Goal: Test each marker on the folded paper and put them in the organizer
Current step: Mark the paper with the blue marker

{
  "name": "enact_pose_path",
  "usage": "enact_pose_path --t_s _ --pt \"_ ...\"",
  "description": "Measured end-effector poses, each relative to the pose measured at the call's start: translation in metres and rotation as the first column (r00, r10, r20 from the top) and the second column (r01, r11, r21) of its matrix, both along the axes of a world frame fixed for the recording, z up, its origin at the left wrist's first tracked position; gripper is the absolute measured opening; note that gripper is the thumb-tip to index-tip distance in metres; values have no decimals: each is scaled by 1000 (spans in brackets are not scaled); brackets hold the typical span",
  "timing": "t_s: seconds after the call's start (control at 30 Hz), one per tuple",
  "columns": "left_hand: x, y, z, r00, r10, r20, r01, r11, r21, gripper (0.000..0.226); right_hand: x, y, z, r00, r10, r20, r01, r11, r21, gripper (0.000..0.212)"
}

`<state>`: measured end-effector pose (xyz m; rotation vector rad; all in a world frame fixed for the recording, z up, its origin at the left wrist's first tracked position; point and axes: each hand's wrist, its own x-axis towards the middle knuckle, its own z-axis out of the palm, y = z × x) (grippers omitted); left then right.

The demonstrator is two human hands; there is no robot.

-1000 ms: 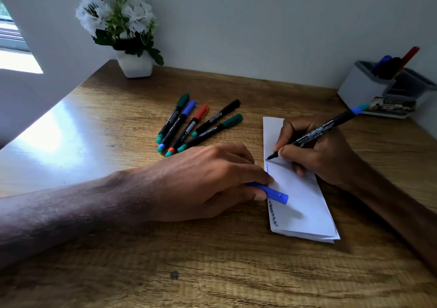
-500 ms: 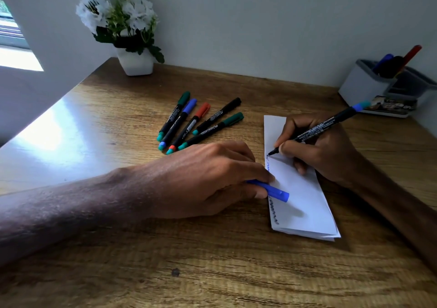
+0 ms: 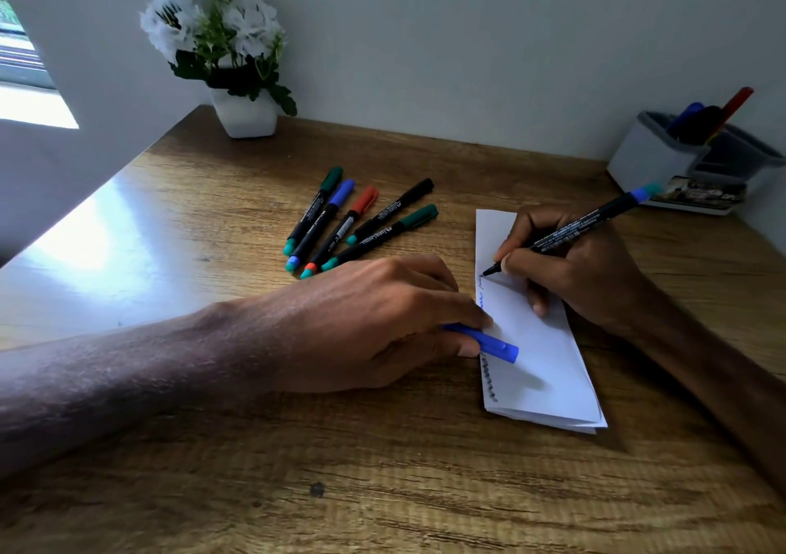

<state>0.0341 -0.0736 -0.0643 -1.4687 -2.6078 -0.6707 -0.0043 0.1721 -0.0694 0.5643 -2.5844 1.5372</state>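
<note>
Right hand [image 3: 570, 268] is wrapped around a black-bodied marker [image 3: 568, 232] in a normal writing grip. The tip is down on the folded paper [image 3: 544, 341], close to its left edge. The marker's back end is blue with a bit of teal and points up toward the organizer [image 3: 650, 158].

Left hand [image 3: 370, 319] lies knuckles-up on the table [image 3: 170, 256] with its fingertips over the paper's left edge. It's pinching a blue cap [image 3: 493, 344] between thumb and fingers, and the cap pokes out over the sheet.

The paper lies flat, long side running away from the person, with several layers showing at the near end. Down its left edge there's a dark squiggle [image 3: 489, 379] by the near corner, a short blue mark next to the left fingertips, and a thin scribble right under the pen tip.

Left of the paper, beyond the left hand, 5 capped markers are fanned out: a green one [image 3: 314, 209], a blue one [image 3: 321, 224], a red one [image 3: 340, 232], a black one [image 3: 389, 212] and a 2nd green one [image 3: 378, 236]. Their caps point away and the coloured butt ends bunch together near the knuckles.

The organizer sits at the far right by the wall. It's grey-white, with a blue, a dark and a red pen standing in the tall compartment. The low tray in front is too blurry to read.

A white flower pot [image 3: 244, 113] stands at the far left corner, with a bright window [image 3: 25, 64] at the left edge.
</note>
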Motion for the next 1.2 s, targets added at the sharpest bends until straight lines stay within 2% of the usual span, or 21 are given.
enact_pose_path --t_s 0.6,0.83,1.03,1.2 --pt "0 1 0 1000 3 1 -3 1000 -1 41 0 -1 1 997 -58 43 59 998 -3 8" --pt "1 0 1 1000 0 13 0 1000 23 42 1 -2 5 993 -65 102 80 986 -147 8" --pt "-1 -2 1 999 34 18 -36 992 122 43 1 -2 8 989 -67 128 94 971 -219 11" --pt "0 -3 3 991 121 -58 -106 970 217 33 4 0 14 998 -29 62 44 967 -251 5"
